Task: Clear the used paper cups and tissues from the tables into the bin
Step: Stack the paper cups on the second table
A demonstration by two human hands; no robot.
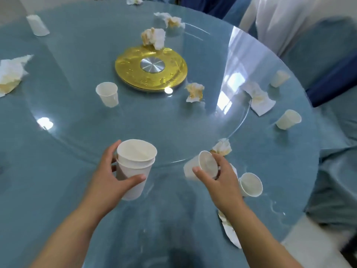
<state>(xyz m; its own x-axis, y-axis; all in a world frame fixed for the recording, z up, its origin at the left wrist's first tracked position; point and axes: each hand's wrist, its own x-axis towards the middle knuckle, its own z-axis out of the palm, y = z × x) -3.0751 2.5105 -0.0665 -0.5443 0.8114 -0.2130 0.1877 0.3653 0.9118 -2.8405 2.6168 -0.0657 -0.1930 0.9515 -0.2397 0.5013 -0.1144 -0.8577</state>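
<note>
My left hand (114, 176) grips a stack of two nested white paper cups (135, 167) above the near part of the round table (58, 171). My right hand (220, 180) holds a single paper cup (202, 166) tilted on its side, mouth toward me. Another cup (251, 184) lies on its side just right of that hand. More cups stand at mid-left (107, 93), right (288, 119), far right (279, 78) and far left (37, 25). Crumpled stained tissues (195, 91) lie scattered over the glass, one (222, 147) just beyond my right hand. No bin is in view.
A glass turntable (77, 64) with a gold and silver hub (151, 67) covers the table's middle. A flat tissue (229, 233) lies under my right forearm at the near edge. Covered chairs (328, 55) stand close along the right side.
</note>
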